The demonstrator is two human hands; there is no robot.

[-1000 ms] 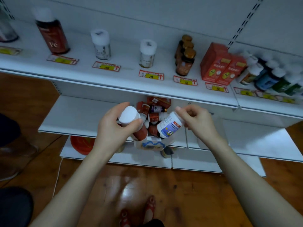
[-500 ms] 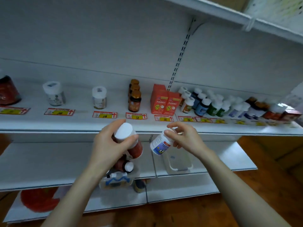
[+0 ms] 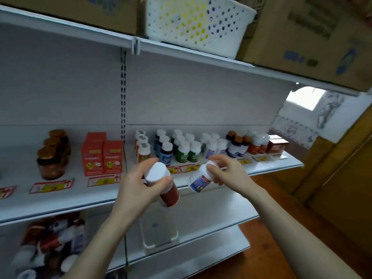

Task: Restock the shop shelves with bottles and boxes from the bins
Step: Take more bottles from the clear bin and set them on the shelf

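My left hand [image 3: 138, 186] grips a red-brown bottle [image 3: 169, 193] with a white cap, held tilted in front of the middle shelf [image 3: 60, 200]. My right hand [image 3: 227, 174] pinches the cap end of a small white bottle [image 3: 198, 181] with a blue and red label, also tilted. Both bottles hang just before the shelf's front edge, below rows of white-capped bottles [image 3: 181, 148]. A clear bin [image 3: 50, 244] of mixed bottles sits at the lower left on the shelf below.
Orange boxes [image 3: 102, 156] and brown jars [image 3: 52, 154] stand on the middle shelf to the left. A white perforated basket [image 3: 193, 23] and cardboard boxes [image 3: 314, 37] sit on the top shelf. An empty clear container [image 3: 159, 230] lies on the lower shelf. Wooden floor shows at the right.
The view has swung up and to the right, bringing the top shelf and basket into sight. Both hands have kept their bottles and stayed in front of the middle shelf; the bin now sits lower left.
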